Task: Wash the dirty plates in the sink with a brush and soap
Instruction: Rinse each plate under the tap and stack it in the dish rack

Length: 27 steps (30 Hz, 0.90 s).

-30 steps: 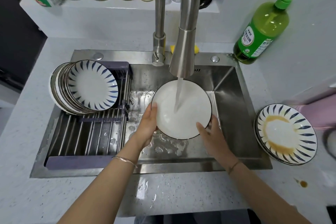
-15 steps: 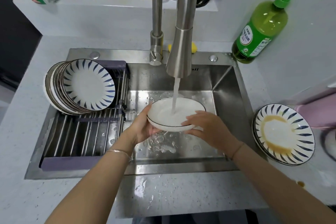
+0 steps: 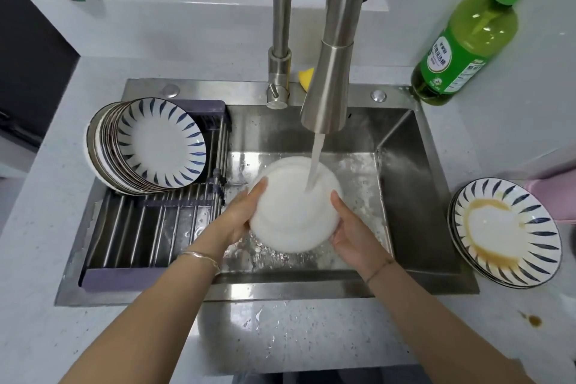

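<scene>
Under the tap (image 3: 330, 81), over the steel sink (image 3: 414, 196): round plate (image 3: 293, 215), no long axis, plain white side tilted toward camera, edges blurred. L grip (image 3: 240, 212) & R grip (image 3: 352, 234) clasp opposite rims, thumbs on top, fingers hidden behind. Sauce-stained striped plates (image 3: 505, 227) on surface (image 3: 280, 337), right.

A thin, shiny metal bangle (image 3: 199, 257) circles the left wrist, just behind the left hand (image 3: 240, 215). A fine dark cord bracelet (image 3: 378, 268) sits on the right wrist, just behind the right hand (image 3: 352, 234). Both forearms are bare as far as they show.
</scene>
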Available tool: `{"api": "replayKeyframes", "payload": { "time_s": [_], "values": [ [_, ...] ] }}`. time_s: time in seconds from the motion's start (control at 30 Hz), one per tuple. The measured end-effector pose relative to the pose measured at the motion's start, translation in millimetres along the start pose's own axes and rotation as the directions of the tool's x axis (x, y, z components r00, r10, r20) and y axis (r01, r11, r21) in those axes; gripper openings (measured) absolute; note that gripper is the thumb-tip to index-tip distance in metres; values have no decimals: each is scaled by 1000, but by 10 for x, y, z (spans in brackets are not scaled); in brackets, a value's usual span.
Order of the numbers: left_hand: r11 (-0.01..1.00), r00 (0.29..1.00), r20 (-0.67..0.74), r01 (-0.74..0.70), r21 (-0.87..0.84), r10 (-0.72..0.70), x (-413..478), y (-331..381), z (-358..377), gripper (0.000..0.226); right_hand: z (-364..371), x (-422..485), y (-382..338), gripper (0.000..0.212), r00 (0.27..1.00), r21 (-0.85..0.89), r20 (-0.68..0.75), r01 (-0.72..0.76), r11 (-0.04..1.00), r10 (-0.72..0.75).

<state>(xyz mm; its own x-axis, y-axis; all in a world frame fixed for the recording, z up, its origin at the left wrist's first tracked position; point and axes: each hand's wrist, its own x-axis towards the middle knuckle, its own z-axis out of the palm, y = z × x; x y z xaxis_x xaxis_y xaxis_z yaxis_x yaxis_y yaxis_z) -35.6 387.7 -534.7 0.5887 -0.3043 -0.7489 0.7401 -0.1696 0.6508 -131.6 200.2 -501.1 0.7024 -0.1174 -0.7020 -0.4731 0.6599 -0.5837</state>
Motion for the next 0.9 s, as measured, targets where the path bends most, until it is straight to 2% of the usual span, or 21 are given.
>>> {"api": "replayKeyframes", "payload": {
  "time_s": [0.03, 0.07, 0.17, 0.27, 0.43, 0.63, 0.77, 0.83, 0.9],
  "values": [
    [1000, 1000, -21, -6, 8, 6, 8, 9, -31, 87, -9, -3, 26, 33, 1000, 20, 10, -8, 1000, 8],
    [1000, 999, -45, -21, 22, 22, 14, 15, -60, 88, -10, -11, 49, 33, 1000, 40, 19, -15, 999, 14],
    [996, 993, -103, -54, 70, 61, 8, 21, -125, 68, 13, -61, 65, 28, 999, 76, 13, -33, 997, 32],
    [986, 991, -99, -73, 149, 88, -29, 42, -167, 56, 10, -83, 52, 29, 1000, 71, 6, -18, 997, 18],
    [974, 987, -76, -127, 187, 143, -113, 130, -230, 60, 39, -117, -16, 29, 999, 153, -17, -34, 988, 37],
    [980, 993, 11, -116, 164, 116, -256, 244, -285, 47, 274, -272, -203, 36, 989, 66, 122, 73, 995, -80],
    [981, 996, 31, -93, 169, 88, -398, 343, -389, 46, 718, -368, -348, 23, 972, -60, 167, 175, 983, -163],
    [970, 991, 24, -131, 204, 129, -507, 446, -509, 45, 989, -374, -398, 19, 965, -167, 182, 218, 962, -187],
    [945, 979, -4, -193, 263, 201, -673, 601, -678, 34, 1285, -361, -435, 16, 956, -269, 209, 258, 928, -205]
  ]
}}
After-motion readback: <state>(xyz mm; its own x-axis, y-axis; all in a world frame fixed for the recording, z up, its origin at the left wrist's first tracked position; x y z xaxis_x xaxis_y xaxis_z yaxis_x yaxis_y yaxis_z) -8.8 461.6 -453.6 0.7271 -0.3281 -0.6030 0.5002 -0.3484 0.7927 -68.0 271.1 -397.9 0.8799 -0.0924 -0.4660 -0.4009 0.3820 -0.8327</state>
